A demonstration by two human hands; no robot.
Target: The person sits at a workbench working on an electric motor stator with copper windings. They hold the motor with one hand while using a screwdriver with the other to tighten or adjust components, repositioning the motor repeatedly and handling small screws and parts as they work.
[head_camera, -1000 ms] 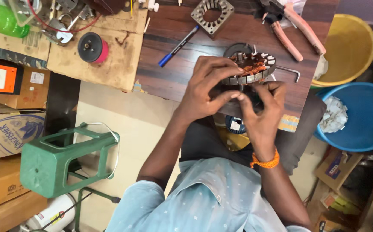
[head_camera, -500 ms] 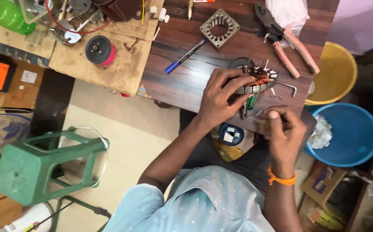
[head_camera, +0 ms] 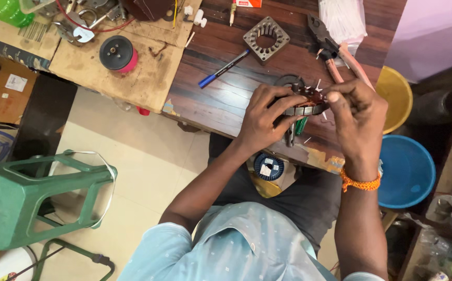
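- Stator: a round wound part, a grey laminated steel band around the rim, reddish-copper windings on top, a few pale slips standing up from the slots.
- Location: held just above the near edge of the dark wooden table, over the person's lap; whether it touches the table cannot be told.
- Left hand: fingers curled around the stator's left side and rim, clenched on it, thumb underneath and out of view.
- Right hand: fingers bent, tips pressed to the right top edge of the stator on the windings; a grasp on the part, though anything small between the fingertips is too small to tell. An orange band sits on this wrist.
- The stator lies between the two hands, touching both.
- A green-handled tool hangs just beneath the stator, partly hidden by the left fingers.
- Versus 0.5 s ago: the right hand was then well apart from the stator, lower, nearer the body; it now sits up at the rim. The left-hand grip is unchanged.
- Nearby on the table: a blue pen, a square bare lamination stack, pink-handled pliers.
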